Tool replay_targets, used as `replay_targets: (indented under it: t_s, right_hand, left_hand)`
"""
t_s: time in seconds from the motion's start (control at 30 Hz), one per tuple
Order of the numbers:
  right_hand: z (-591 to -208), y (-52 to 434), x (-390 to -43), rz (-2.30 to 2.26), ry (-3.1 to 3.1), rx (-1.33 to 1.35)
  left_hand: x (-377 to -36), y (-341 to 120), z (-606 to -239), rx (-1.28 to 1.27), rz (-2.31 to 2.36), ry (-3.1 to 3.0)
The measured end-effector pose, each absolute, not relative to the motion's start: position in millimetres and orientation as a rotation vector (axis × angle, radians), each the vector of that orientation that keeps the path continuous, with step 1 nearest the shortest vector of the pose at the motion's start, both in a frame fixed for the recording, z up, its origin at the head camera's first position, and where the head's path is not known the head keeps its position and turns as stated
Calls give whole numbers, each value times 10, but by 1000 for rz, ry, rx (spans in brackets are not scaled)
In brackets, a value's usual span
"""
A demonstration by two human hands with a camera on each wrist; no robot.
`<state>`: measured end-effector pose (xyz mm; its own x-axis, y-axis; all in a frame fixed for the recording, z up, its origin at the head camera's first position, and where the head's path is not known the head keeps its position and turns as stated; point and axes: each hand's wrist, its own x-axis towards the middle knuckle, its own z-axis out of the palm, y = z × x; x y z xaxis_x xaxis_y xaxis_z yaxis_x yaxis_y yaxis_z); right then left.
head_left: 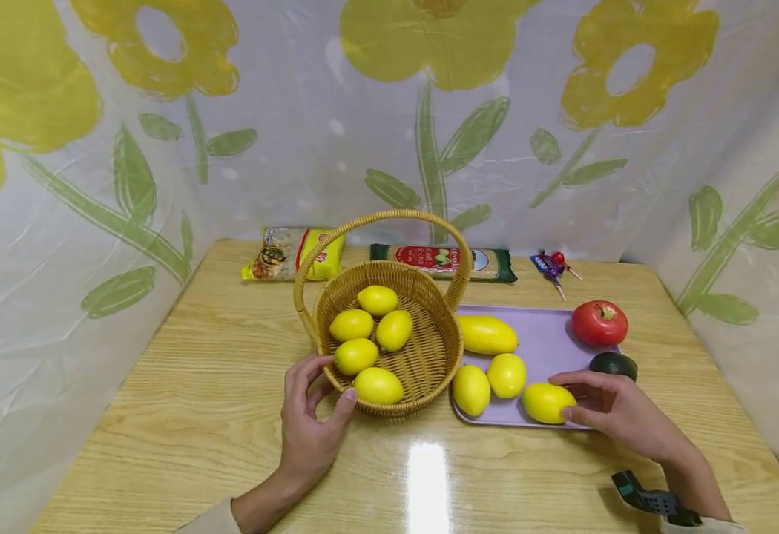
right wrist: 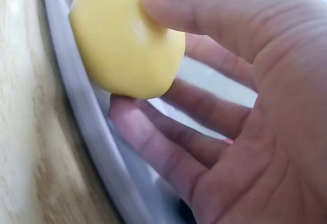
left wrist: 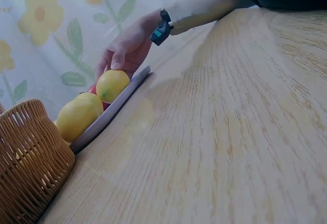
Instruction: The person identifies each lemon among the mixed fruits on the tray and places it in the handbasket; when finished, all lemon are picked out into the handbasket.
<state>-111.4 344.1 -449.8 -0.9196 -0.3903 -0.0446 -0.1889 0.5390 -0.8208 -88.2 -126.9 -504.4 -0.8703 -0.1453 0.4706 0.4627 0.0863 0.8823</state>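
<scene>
A wicker basket [head_left: 432, 386] with a tall arched handle stands in the middle of the table, several lemons [head_left: 378, 386] lying inside. My left hand [head_left: 312, 434] holds the basket's near-left side, thumb and index fingertip at the rim. On the lilac tray [head_left: 550, 348] to the right, my right hand [head_left: 619, 411] pinches a lemon [head_left: 544, 403] between thumb and fingers near the front edge. In the right wrist view, the thumb presses that lemon [right wrist: 122, 45] and other fingers curve beneath it. Two more lemons [head_left: 506, 375] sit beside the basket.
A longer yellow fruit [head_left: 486, 335], a red tomato-like fruit [head_left: 599, 323] and a dark green fruit [head_left: 613, 365] share the tray. Behind lie a yellow food packet [head_left: 289, 256], a green-ended packet [head_left: 492, 265] and wrapped lollipops [head_left: 553, 265]. A flowered curtain [head_left: 296, 148] surrounds the table.
</scene>
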Motion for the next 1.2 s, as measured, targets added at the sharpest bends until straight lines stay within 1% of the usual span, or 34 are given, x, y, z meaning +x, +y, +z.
replay_targets:
  t_s: [0.2, 0.33, 0.53, 0.73, 1.0, 1.1, 1.2]
  right_hand:
    - [-4382, 3454, -1058, -1399, 2569, -490]
    - [-4194, 3320, -1076, -1478, 2561, -624]
    - [-3925, 2819, -1325, -1504, 2544, -840]
    - [-3874, 2223, -1536, -1322, 2589, -1017]
    - [-3885, 1553, -1589, -960, 2638, -1283]
    - [-3900, 1359, -1573, -897, 2610, -1321]
    - [-3935, 1234, -1539, -931, 2553, -1312]
  left_hand:
    - [-891, -1280, -5052, -317, -1830, -1939]
    - [-892, -1268, -5057, -305, -1837, -1949]
    - [-879, -1274, -5064, -308, -1828, -1943]
    - [-866, -1275, -5053, -307, -1837, -1936]
    - [-856, -1267, -5041, -304, -1832, -1936]
    - [-867, -1275, -5029, -313, -1823, -1932]
    - [-873, -1286, -5017, -314, -1820, -1934]
